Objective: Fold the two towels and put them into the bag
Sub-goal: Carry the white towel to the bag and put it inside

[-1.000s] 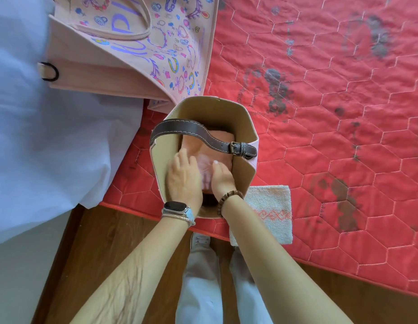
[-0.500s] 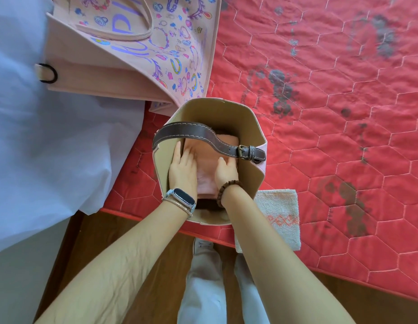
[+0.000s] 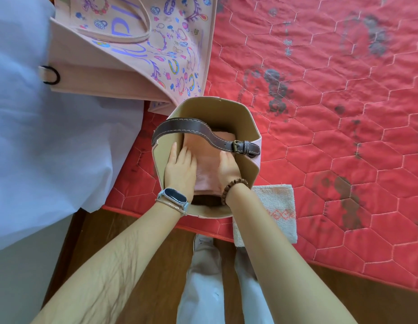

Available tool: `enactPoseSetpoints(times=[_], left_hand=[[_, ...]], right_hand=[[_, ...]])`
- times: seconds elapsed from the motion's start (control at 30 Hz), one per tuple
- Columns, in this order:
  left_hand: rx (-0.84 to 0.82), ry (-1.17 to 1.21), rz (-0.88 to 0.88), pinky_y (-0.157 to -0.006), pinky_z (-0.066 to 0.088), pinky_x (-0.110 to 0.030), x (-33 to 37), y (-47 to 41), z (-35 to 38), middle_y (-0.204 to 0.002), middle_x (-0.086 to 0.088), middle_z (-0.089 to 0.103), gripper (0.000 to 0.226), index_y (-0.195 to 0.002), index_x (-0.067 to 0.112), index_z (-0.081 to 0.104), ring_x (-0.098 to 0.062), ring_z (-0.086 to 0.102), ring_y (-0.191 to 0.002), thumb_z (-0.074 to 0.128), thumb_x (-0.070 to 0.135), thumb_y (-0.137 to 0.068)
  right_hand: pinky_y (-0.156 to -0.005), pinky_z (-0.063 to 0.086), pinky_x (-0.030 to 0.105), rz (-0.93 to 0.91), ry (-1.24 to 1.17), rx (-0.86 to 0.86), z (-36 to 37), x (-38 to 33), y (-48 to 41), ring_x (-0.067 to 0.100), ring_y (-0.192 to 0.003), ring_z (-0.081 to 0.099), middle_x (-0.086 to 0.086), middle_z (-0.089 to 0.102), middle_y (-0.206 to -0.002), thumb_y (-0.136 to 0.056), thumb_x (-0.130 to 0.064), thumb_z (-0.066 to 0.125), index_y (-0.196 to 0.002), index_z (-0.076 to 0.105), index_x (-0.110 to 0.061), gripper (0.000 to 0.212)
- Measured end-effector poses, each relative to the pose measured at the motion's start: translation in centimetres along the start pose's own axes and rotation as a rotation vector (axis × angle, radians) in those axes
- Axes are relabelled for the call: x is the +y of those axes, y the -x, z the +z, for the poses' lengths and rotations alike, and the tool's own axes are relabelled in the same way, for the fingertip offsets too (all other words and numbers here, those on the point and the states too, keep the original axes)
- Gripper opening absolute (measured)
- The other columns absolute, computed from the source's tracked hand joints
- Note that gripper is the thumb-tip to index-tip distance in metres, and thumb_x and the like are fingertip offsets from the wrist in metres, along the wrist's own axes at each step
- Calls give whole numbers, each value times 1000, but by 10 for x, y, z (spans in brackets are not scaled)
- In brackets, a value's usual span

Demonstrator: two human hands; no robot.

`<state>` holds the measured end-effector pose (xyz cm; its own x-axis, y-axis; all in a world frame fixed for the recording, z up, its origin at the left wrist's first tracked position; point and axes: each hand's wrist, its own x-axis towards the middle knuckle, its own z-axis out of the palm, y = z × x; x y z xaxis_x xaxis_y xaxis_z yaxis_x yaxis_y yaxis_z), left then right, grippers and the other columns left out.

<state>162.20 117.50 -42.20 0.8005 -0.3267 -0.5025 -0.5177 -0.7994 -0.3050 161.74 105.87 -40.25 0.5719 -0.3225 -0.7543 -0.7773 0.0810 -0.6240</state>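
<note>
While inside bag [image 3: 247, 118], L hand [image 3: 180, 169] & R hand [image 3: 229, 168] press pink towel [image 3: 207, 169], palms open.

The brown strap [image 3: 191, 129] hid part of the pink towel [image 3: 208, 164] in the bag [image 3: 226, 108]; the fingertips of the right hand [image 3: 229, 168] were unseen beside it. A forearm [image 3: 261, 230] covered part of the white towel [image 3: 277, 202].

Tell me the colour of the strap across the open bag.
Dark brown with pale stitching; the strap shows best in the head view.
</note>
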Motion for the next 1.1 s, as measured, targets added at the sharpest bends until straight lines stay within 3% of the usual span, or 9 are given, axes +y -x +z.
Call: enactPoseSetpoints(times=[0.07, 0.17, 0.33, 0.47, 0.57, 0.73, 0.93, 1.03, 1.1], left_hand=[[128, 164, 7, -124, 2, -50, -3, 16, -5, -156, -11, 37, 71, -153, 12, 28, -26, 23, -149, 59, 35, -93], [304, 541, -9, -122, 20, -46, -6, 48, -17, -145, -10, 52, 66, -149, 12, 41, -26, 41, -141, 67, 27, -90], [267, 1355, -184, -105, 39, -26, 1, 115, -48, -145, 7, 50, 51, -145, 25, 44, -9, 47, -130, 60, 30, -98], [312, 1800, -275, -95, 53, -27, 34, 158, -64, -111, 1, 71, 19, -116, 24, 62, -8, 68, -101, 57, 17, -99], [313, 1905, -344, -80, 57, -27, 71, 171, -60, -90, -7, 74, 15, -107, 12, 65, -16, 72, -86, 51, 13, -102], [252, 1936, -427, -76, 57, -24, 128, 169, -29, -88, -5, 74, 18, -103, 9, 66, -15, 73, -84, 48, 8, -103], [133, 1951, -529, -99, 53, -34, 166, 133, 17, -108, 8, 70, 21, -107, 24, 67, -4, 66, -103, 51, 11, -101], [77, 1949, -595, -107, 47, -41, 173, 113, 41, -116, 12, 64, 20, -114, 27, 63, -11, 60, -116, 53, 15, -101], [39, 1950, -623, -110, 45, -44, 177, 102, 54, -122, 6, 62, 22, -121, 25, 60, -15, 58, -120, 55, 18, -100]], right_hand=[[-102, 33, 29, -5, -19, -62, -6, -4, 19, 23, -115, 50, 4, 58, -117, -105, -32, 30, -133, 52, -10, 42], [-107, 36, 44, 49, -45, -118, -24, -2, 48, 23, -118, 52, 1, 56, -132, -96, -48, 38, -133, 54, -21, 48], [-101, 35, 46, 86, -278, -244, -75, 7, 99, 17, -104, 62, -7, 68, -107, -100, -36, 42, -104, 64, -29, 23], [-90, 41, 36, 50, -370, -171, -121, 25, 114, 16, -100, 68, -1, 74, -103, -101, -34, 41, -106, 65, -23, 27], [-89, 44, 34, 69, -371, -90, -148, 38, 113, 19, -101, 68, 0, 75, -100, -98, -32, 49, -103, 66, -22, 21], [-90, 45, 34, 77, -296, -31, -182, 68, 90, 18, -100, 67, -1, 72, -108, -97, -34, 51, -110, 66, -22, 23], [-95, 44, 38, 96, -180, -9, -210, 103, 52, 15, -105, 60, -4, 66, -109, -94, -37, 55, -104, 66, -26, 18], [-91, 46, 36, 133, -120, 18, -215, 124, 29, 10, -91, 59, -7, 65, -95, -92, -36, 59, -96, 66, -28, 11], [-99, 48, 40, 132, -72, 28, -218, 137, 16, 13, -102, 61, -3, 67, -108, -90, -37, 60, -105, 66, -23, 21]])
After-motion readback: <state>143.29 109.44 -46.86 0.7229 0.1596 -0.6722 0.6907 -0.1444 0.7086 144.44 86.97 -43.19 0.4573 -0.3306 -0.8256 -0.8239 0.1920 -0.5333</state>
